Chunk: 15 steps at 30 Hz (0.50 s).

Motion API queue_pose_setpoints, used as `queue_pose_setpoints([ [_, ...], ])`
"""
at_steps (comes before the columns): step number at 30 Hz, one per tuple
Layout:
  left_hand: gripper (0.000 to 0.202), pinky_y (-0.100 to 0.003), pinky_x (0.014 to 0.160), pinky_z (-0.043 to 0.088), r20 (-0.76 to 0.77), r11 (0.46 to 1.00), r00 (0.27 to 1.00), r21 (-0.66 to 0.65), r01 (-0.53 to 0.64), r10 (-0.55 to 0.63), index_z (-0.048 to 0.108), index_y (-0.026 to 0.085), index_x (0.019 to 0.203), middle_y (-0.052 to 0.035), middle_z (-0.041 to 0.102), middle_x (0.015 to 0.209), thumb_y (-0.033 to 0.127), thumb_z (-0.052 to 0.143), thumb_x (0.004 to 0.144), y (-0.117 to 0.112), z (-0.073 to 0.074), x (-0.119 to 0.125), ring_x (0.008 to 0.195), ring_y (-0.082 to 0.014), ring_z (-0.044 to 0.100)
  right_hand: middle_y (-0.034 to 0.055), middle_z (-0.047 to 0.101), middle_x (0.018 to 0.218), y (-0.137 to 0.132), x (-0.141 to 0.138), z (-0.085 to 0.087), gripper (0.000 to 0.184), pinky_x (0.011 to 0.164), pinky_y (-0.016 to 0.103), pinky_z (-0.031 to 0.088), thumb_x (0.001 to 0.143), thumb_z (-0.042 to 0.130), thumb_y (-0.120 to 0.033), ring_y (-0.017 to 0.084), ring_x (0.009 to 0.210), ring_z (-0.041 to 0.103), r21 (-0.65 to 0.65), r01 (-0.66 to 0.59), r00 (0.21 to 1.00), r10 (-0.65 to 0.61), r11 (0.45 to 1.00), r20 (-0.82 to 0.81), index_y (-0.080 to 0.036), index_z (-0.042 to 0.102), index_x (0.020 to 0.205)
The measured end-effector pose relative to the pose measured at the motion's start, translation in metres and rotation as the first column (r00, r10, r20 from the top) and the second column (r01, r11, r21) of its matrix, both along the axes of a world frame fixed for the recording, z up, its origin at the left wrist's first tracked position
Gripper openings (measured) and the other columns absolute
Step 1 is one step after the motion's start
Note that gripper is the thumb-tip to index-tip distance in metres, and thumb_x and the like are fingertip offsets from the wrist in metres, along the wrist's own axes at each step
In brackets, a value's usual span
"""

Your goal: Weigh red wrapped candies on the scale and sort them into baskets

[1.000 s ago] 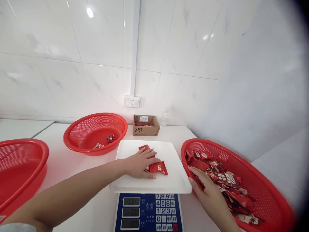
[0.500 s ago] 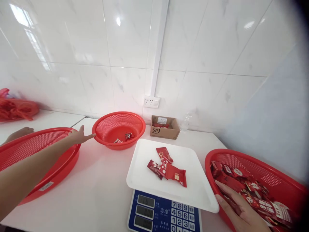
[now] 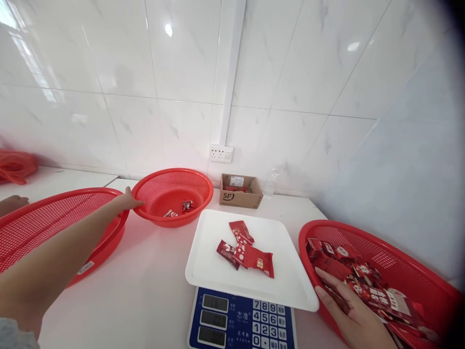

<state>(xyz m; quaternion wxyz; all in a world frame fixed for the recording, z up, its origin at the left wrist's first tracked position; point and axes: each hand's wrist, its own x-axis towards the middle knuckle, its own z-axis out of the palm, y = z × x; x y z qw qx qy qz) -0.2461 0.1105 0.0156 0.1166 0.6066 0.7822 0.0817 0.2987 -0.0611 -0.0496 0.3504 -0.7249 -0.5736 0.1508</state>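
Observation:
My left hand [image 3: 128, 200] reaches across the left red basket and is closed on the near-left rim of the far red mesh basket [image 3: 170, 221]. A few small wrapped packets [image 3: 188, 206] lie inside that basket. My right hand [image 3: 350, 310] is closed on the near rim of the right red basket [image 3: 366, 231], which holds many red snack packets [image 3: 381, 298]; part of the grip is hidden. Between my hands stands a blue digital scale [image 3: 241, 320] with a white tray [image 3: 203, 269] bearing several red packets [image 3: 257, 259].
Another red basket [image 3: 109, 245] stands at the left, with a co-worker's hand [image 3: 13, 203] behind it. A cardboard box [image 3: 242, 198] with red packets and a clear plastic bottle [image 3: 269, 184] stand by the wall. A red plastic bag [image 3: 16, 165] lies far left.
My left hand has closed from a spread pose onto the far basket's rim. The view has shifted slightly right. My right hand keeps its place on the right basket.

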Motion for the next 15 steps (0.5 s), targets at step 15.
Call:
queue_pose_setpoints([
  [15, 0.08, -0.035, 0.075, 0.044, -0.142, 0.992, 0.982, 0.004, -0.126, 0.125, 0.007, 0.002, 0.142, -0.0153, 0.064, 0.105, 0.02, 0.046, 0.075, -0.003, 0.034, -0.021, 0.093, -0.0317, 0.059, 0.0053, 0.062, 0.121, 0.0, -0.001, 0.002, 0.051, 0.097, 0.042, 0.045, 0.073, 0.048, -0.059, 0.028, 0.114, 0.055, -0.003, -0.005, 0.999, 0.005, 1.0, 0.045, -0.025, 0.064, 0.108],
])
